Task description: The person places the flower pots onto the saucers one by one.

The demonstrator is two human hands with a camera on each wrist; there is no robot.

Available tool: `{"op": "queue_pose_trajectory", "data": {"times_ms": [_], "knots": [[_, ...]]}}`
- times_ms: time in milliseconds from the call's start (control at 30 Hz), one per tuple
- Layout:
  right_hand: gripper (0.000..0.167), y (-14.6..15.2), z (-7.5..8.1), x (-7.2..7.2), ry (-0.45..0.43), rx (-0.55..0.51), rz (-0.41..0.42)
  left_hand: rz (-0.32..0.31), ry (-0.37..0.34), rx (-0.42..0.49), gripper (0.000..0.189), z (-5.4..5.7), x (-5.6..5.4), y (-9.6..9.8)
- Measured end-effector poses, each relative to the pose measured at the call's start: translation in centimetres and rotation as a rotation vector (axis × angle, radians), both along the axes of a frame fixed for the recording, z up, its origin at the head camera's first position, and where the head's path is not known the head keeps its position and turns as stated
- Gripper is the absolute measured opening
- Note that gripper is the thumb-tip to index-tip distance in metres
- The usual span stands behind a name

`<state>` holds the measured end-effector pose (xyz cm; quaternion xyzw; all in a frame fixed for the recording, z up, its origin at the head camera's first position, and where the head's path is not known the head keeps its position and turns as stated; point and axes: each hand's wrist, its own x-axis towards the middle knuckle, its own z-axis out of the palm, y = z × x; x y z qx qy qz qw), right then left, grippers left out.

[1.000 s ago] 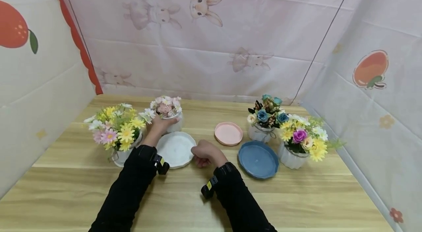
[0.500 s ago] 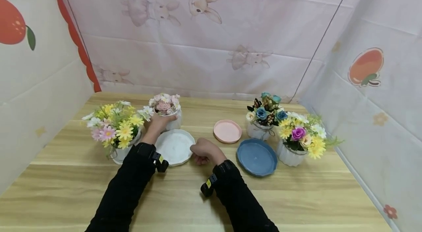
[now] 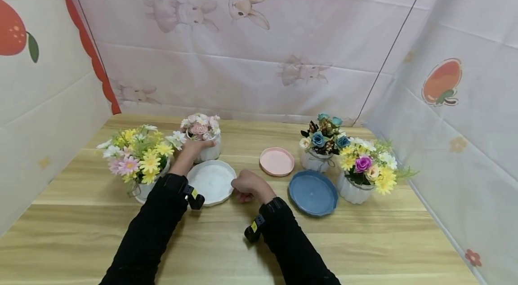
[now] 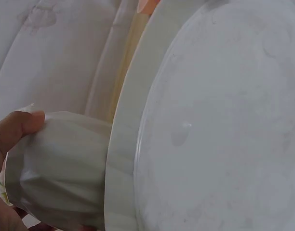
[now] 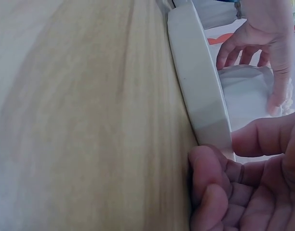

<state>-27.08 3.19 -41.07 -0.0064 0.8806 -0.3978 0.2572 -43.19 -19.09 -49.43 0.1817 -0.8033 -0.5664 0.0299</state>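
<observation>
My left hand (image 3: 189, 153) grips a white flowerpot (image 3: 212, 150) with pink and white flowers (image 3: 200, 126), its thumb at the rim. In the left wrist view, the ribbed side of this pot stands right behind a white round saucer (image 4: 224, 125). The near right edge of that saucer is pinched by my right hand (image 3: 252, 185); in the right wrist view the thumb lies on the rim and the curled fingers are below it. The saucer's underside is hidden. Left of my left wrist stands another white pot with yellow, white and pink daisies (image 3: 141, 157).
Right of my hands lie a small pink saucer (image 3: 277, 162) and a blue saucer (image 3: 313, 193). Behind and beside them stand a white pot with blue roses (image 3: 315, 161) and one with yellow and purple flowers (image 3: 356, 190). Printed cloth walls (image 3: 259, 87) border the wooden table (image 3: 218, 249).
The head view has shifted slightly. Both hands keep their hold on the flowerpot and the saucer, and the things on the table stay in place.
</observation>
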Motion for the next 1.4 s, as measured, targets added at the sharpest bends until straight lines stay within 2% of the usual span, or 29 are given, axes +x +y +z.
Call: {"op": "queue_pose_trajectory", "data": {"times_ms": [100,167,233,300,400,467,600,700,767,867,967,1100,1267,1400], "knots": [[0.024,0.1,0.0,0.0,0.011,0.001,0.017,0.059,0.09,0.006,0.128,5.5,4.7,2.4],[0.025,0.1,0.0,0.0,0.019,-0.002,0.026,0.081,0.135,0.008,0.12,8.3,7.0,3.5],[0.024,0.1,0.0,0.1,0.029,-0.005,0.035,0.079,0.155,0.018,0.113,9.8,8.5,4.1],[0.024,0.1,0.0,0.2,0.036,-0.009,0.036,0.074,0.172,0.082,0.107,10.5,9.2,4.5],[0.025,0.2,0.1,0.2,0.042,-0.009,0.039,0.065,0.189,0.156,0.102,10.8,9.7,4.8],[0.025,0.1,0.1,0.3,0.046,-0.007,0.042,0.067,0.18,0.154,0.1,10.8,10.0,4.8],[0.026,0.2,0.0,0.2,0.043,-0.008,0.043,0.043,0.146,0.079,0.106,10.8,10.6,4.6],[0.026,0.2,-0.1,0.1,0.035,-0.014,0.038,0.002,0.132,0.106,0.109,11.2,11.1,4.5],[0.026,0.2,-0.2,0.1,0.032,-0.021,0.035,-0.037,0.099,0.125,0.112,11.5,11.7,4.4],[0.026,0.3,-0.2,0.1,0.033,-0.028,0.036,-0.099,0.02,0.106,0.113,12.0,12.6,4.2],[0.026,0.3,-0.3,0.0,0.04,-0.031,0.036,-0.156,-0.053,0.046,0.117,12.3,13.4,4.0],[0.026,0.3,-0.3,0.0,0.041,-0.026,0.037,-0.193,-0.127,-0.064,0.121,12.4,14.3,3.6],[0.025,0.1,-0.3,-0.1,0.023,-0.018,0.027,-0.21,-0.127,-0.163,0.119,12.2,15.1,3.3],[0.025,0.0,-0.4,-0.2,0.015,-0.01,0.019,-0.227,-0.072,-0.14,0.115,12.1,15.8,3.4]]}}
